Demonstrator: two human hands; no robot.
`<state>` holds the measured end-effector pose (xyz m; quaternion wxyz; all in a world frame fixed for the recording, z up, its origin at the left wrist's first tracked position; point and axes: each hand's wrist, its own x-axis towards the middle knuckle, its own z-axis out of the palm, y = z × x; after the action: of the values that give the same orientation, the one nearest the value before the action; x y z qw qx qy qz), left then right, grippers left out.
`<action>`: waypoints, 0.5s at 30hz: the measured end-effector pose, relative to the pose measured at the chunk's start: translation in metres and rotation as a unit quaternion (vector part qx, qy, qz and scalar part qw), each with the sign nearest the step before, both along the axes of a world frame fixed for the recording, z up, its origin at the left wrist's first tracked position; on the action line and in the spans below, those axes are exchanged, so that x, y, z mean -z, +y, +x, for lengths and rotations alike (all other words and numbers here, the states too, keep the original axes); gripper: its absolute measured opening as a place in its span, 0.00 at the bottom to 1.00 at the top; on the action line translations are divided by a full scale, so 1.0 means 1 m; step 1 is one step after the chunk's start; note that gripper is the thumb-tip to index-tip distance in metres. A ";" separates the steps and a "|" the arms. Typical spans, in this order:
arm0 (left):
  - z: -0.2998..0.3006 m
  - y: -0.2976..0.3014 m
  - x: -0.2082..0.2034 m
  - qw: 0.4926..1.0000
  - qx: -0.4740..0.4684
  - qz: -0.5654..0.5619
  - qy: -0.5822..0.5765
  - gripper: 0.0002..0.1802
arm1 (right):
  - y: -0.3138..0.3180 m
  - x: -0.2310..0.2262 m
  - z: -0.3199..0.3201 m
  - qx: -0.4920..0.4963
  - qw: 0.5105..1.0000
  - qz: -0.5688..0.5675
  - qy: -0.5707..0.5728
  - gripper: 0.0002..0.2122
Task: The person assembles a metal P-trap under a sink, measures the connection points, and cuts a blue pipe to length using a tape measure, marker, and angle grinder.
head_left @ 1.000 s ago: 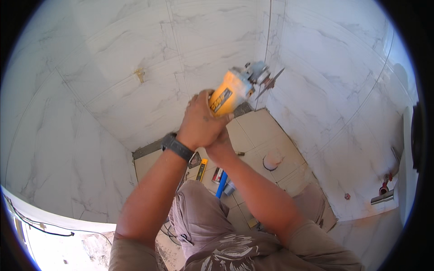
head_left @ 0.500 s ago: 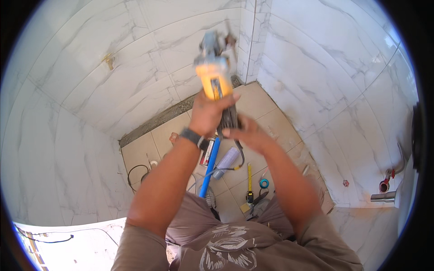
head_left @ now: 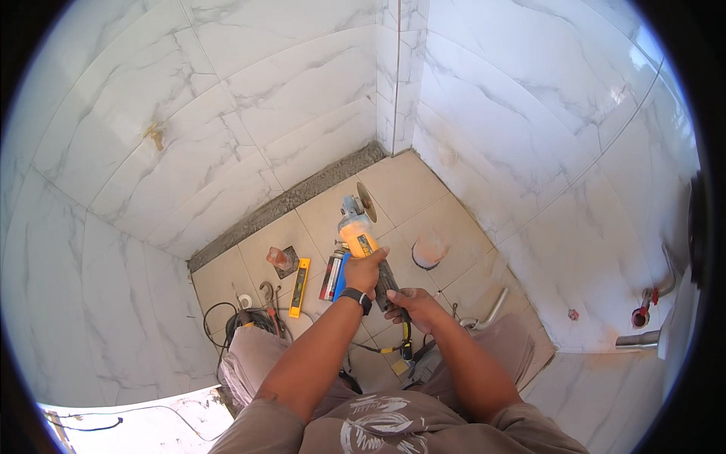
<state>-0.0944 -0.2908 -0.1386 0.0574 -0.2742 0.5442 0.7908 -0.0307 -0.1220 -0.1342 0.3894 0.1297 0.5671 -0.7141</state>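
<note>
Single head-worn fisheye view, facing steeply down into a tiled corner. Floor [head_left: 408,189] lies well below; forearms enter from the lower edge.

Taking the yellow angle grinder [head_left: 361,233] as landmark: the yellow spirit level [head_left: 299,276] lies on the beige tiled floor [head_left: 408,185] to its left, the round floor drain [head_left: 429,251] to its right, the grey concrete strip [head_left: 287,203] behind it

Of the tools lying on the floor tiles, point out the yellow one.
The yellow spirit level, a flat narrow bar lying left of the left hand. The tools by the black cable are dark and reddish, not yellow.
</note>
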 end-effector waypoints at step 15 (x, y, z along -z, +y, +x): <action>0.010 0.044 0.033 0.996 0.053 0.067 0.034 0.17 | -0.012 -0.015 -0.031 -0.105 0.860 0.393 0.307 0.40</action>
<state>-0.0848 -0.2468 -0.1716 0.0988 -0.2140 0.5052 0.8302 -0.0617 -0.1345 -0.1189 0.1853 -0.0139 0.9018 -0.3901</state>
